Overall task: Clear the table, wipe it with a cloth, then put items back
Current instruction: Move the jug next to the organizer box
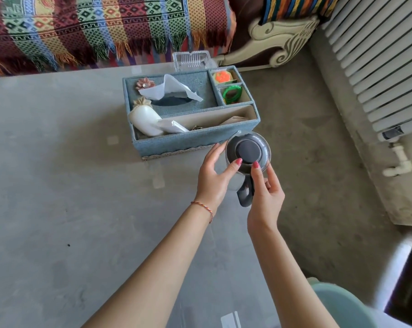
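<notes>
A glass jug (247, 151) with a dark round lid and a dark handle stands at the right end of the glass table (58, 162), right in front of the blue fabric organiser box (193, 139). My left hand (212, 176) cups the jug's left side, with its thumb on the lid rim. My right hand (266, 197) holds the jug at its handle, one fingertip resting on the lid. A white tissue (174, 89) sticks out of the organiser's top, and a white bottle (146, 120) lies in its front compartment.
A clear plastic tray (190, 59) sits behind the organiser at the table's far edge. A sofa with a colourful woven throw (94, 27) runs along the far side. A white radiator (377, 55) and pipe stand to the right, and a teal stool (337, 301) at bottom right.
</notes>
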